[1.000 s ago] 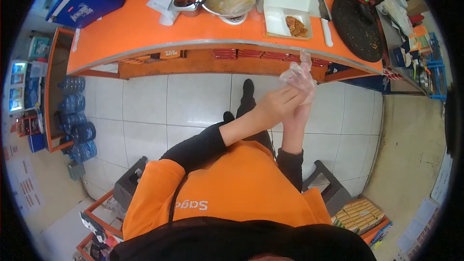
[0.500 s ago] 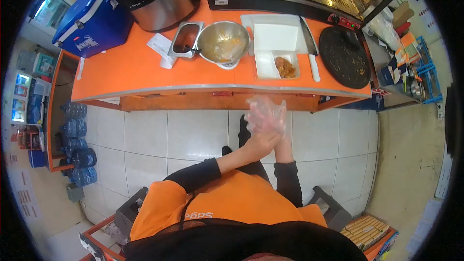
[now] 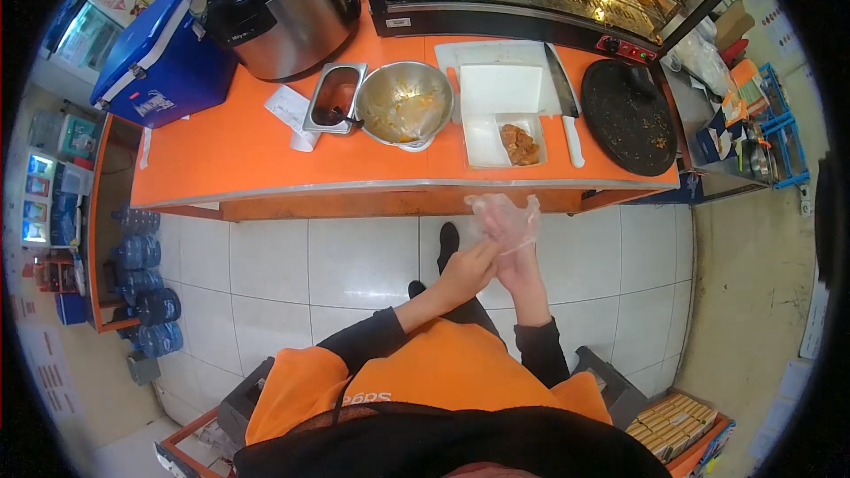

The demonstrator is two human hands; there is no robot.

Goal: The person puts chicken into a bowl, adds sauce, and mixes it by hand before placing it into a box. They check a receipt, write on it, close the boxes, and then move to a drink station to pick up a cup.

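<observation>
My left hand (image 3: 469,273) is closed, its fingers pinching the wrist end of a clear plastic glove (image 3: 503,219). My right hand (image 3: 520,267) is partly inside that glove, its fingers apart under the plastic. Both hands are in front of the orange counter (image 3: 310,164), over the floor. On the counter, an open white box (image 3: 503,88) holds a piece of brown food (image 3: 519,145). A metal bowl (image 3: 404,103) with a clear plastic piece in it sits left of the box. To its right lies a knife (image 3: 563,88) with a white handle.
A metal container (image 3: 336,93) holds dark red sauce and a utensil. Beyond are a blue cooler (image 3: 164,57), a large steel cooker (image 3: 301,13) and a lit food display case (image 3: 522,13). A round black tray (image 3: 627,119) is at the right. Water bottles (image 3: 158,305) stand at the left.
The view has shifted, so the counter's things appear slightly lower. Both hands have moved a little, and my left hand now pinches lower down near the glove's opening.
</observation>
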